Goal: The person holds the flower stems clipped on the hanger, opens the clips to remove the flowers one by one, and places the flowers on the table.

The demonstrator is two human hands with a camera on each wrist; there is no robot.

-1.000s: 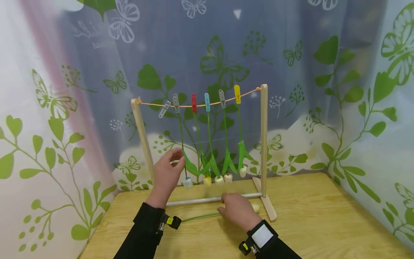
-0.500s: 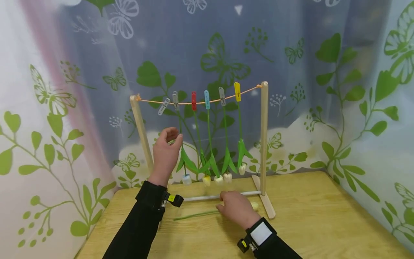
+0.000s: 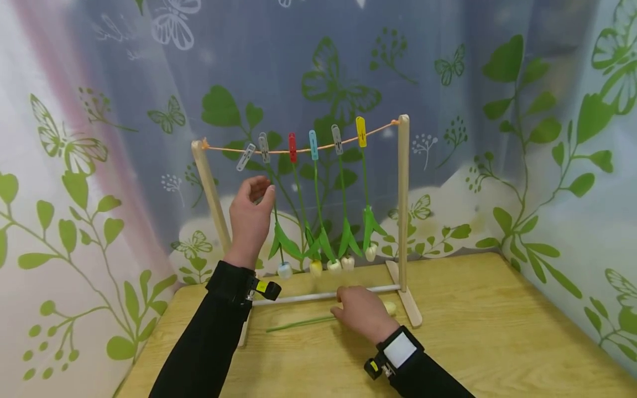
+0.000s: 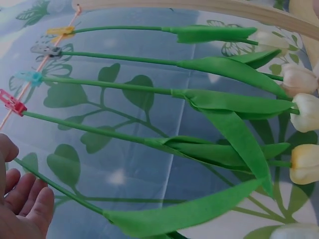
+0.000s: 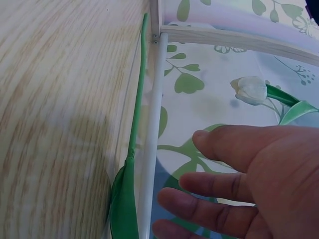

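Observation:
My left hand (image 3: 250,221) is raised beside the upper stem of a hanging pale blue tulip (image 3: 285,270), fingers loosely bent. In the left wrist view that stem (image 4: 65,190) runs past the thumb and fingertips, and no grip on it shows. A grey clothespin (image 3: 264,148) above holds the stem to an orange cord (image 3: 229,149). My right hand (image 3: 365,312) is low over a tulip lying on the table, its stem (image 3: 301,324) reaching left and its pale yellow bloom (image 3: 390,308) behind the hand. The right wrist view shows those fingers spread and holding nothing, apart from the green stem (image 5: 138,94).
Several tulips hang head-down from red (image 3: 292,148), blue (image 3: 313,145), grey (image 3: 337,139) and yellow (image 3: 360,131) clothespins. A tilted clothespin (image 3: 246,157) at the left holds no flower. Wooden posts (image 3: 403,210) and a white bar (image 3: 308,297) form the rack on the wooden table (image 3: 473,320).
My left hand has risen along the pale blue tulip's stem, from near its leaves to closer to the clothespin. My right hand has stayed over the lying tulip. The head view has shifted slightly.

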